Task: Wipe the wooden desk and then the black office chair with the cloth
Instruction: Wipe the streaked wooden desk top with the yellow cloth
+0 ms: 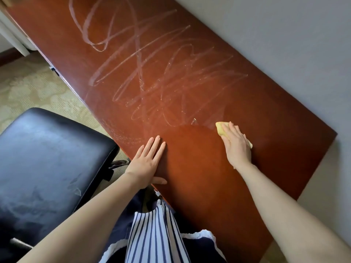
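A long reddish-brown polished wooden desk (199,177) runs along a plain grey wall (284,44), from near right to far left. Pale looping smear marks (152,63) cover most of its far part; a clean, darker arc-shaped patch lies at the near end between the hands. On the left, over beige patterned carpet (28,86), stands the black padded leather office chair (47,158), its seat showing dusty grey smudges and its corner close to the desk's front edge. A white-and-navy striped apron (152,234) hangs at the near edge.

The left hand (146,162) lies flat on the desk by the front edge, fingers straight, grasping nothing. The right hand (235,145) presses flat, with straight fingers, on a small yellow cloth (220,128), which sits on the desk at the boundary of the smears.
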The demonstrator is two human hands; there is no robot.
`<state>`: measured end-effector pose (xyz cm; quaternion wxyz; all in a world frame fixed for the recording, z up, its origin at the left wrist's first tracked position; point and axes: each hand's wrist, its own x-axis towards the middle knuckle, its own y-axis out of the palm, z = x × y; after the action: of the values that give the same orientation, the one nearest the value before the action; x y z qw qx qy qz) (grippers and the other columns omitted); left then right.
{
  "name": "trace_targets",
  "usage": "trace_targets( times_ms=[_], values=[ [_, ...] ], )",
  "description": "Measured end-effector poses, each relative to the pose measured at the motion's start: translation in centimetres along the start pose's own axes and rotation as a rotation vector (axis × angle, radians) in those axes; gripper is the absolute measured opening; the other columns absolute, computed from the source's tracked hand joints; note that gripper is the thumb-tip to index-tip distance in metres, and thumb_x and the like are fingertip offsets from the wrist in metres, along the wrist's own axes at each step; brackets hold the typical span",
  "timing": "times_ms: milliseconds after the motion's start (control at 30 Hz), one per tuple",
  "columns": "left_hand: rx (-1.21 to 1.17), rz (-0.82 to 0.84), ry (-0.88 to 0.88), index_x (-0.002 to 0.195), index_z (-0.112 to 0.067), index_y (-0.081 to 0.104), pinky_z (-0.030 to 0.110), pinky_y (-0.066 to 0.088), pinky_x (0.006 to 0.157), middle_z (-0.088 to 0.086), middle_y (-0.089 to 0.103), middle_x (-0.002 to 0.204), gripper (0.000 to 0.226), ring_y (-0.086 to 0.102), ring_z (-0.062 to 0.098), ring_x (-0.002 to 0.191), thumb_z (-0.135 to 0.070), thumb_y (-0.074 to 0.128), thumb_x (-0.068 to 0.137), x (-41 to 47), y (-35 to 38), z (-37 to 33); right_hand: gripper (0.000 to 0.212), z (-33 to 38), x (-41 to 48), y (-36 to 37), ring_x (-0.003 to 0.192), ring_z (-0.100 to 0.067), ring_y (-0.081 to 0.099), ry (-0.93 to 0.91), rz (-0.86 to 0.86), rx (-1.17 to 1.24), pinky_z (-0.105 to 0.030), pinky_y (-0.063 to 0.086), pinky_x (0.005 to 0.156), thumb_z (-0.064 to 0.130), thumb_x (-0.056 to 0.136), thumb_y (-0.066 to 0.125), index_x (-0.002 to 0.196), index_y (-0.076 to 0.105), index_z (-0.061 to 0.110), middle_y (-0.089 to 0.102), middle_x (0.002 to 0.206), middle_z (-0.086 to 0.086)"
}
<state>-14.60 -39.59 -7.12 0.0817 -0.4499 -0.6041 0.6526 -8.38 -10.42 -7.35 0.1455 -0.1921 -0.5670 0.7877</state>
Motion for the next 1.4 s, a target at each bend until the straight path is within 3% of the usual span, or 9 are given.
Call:
trace_targets(
  times_ms=[267, 433, 667, 867, 1033, 1267, 1400],
  values=[
    [0.025, 0.065, -0.016, 0.136, -0.013, -0.037, 0.041, -0.008, 0.117, 0.010, -0.038, 0.150, 0.119, -0.030, 0.029, 0.140, -0.073, 0.047, 0.078, 0.4, -0.1, -0.4, 0.049, 3.9, 6.8, -0.5, 0.146, -0.029, 0.008, 0.198, 0.097, -0.038, -0.046, 0.011, 0.116, 0.025, 0.104, 0.029, 0.151, 0.015, 0.027, 0.010, 0.159, -0.004],
    [0.049, 0.063, -0.027, 0.136, -0.014, -0.037, 0.041, -0.007, 0.117, 0.010, -0.036, 0.150, 0.118, -0.028, 0.030, 0.141, -0.074, 0.047, 0.077, 0.3, -0.3, -0.4, 0.049, 8.5, 4.8, 1.6, 0.146, -0.025, 0.008, -0.084, 0.124, -0.046, -0.043, 0.007, 0.117, 0.025, 0.103, 0.030, 0.150, 0.018, 0.029, 0.013, 0.159, -0.001],
    [0.086, 0.062, -0.037, 0.139, -0.013, -0.035, 0.040, -0.005, 0.117, 0.010, -0.036, 0.150, 0.119, -0.027, 0.029, 0.142, -0.076, 0.045, 0.076, 0.1, -0.6, -0.6, 0.048, 9.9, -2.2, 4.0, 0.145, -0.017, 0.015, -0.315, 0.106, -0.004, -0.037, 0.004, 0.117, 0.024, 0.102, 0.038, 0.147, 0.028, 0.034, 0.024, 0.156, 0.006],
    [0.095, 0.021, -0.047, 0.145, -0.017, -0.027, 0.037, 0.000, 0.118, 0.006, -0.030, 0.154, 0.122, -0.022, 0.025, 0.144, -0.075, 0.051, 0.073, -0.3, -1.0, -0.7, 0.048, 6.1, -7.7, 3.5, 0.135, -0.021, 0.040, -0.483, 0.039, 0.040, -0.043, 0.030, 0.113, 0.016, 0.090, 0.062, 0.135, 0.052, 0.025, 0.048, 0.142, 0.001],
    [0.166, -0.001, -0.070, 0.148, -0.015, -0.022, 0.042, 0.006, 0.118, 0.007, -0.025, 0.157, 0.124, -0.016, 0.024, 0.146, -0.078, 0.051, 0.071, -0.2, -1.2, -0.9, 0.051, 2.8, -7.9, 2.5, 0.128, -0.024, 0.049, -0.365, -0.065, 0.022, -0.045, 0.036, 0.108, 0.012, 0.082, 0.072, 0.130, 0.058, 0.023, 0.055, 0.135, -0.001],
    [0.179, -0.005, -0.083, 0.148, -0.015, -0.021, 0.044, 0.003, 0.116, 0.007, -0.024, 0.157, 0.124, -0.014, 0.024, 0.147, -0.078, 0.051, 0.070, -0.1, -1.1, -1.1, 0.043, -1.1, -1.4, 0.3, 0.141, -0.023, 0.029, -0.068, -0.053, -0.024, -0.039, 0.019, 0.115, 0.019, 0.100, 0.044, 0.142, 0.042, 0.024, 0.037, 0.150, -0.003],
    [0.183, -0.003, -0.083, 0.148, -0.015, -0.023, 0.044, 0.004, 0.116, 0.007, -0.025, 0.157, 0.123, -0.014, 0.024, 0.147, -0.078, 0.050, 0.071, -0.2, -1.2, -1.2, 0.044, -0.6, 3.5, -0.4, 0.143, -0.025, 0.023, 0.084, -0.090, -0.015, -0.042, 0.018, 0.116, 0.020, 0.102, 0.038, 0.145, 0.036, 0.025, 0.031, 0.153, -0.003]
  ],
)
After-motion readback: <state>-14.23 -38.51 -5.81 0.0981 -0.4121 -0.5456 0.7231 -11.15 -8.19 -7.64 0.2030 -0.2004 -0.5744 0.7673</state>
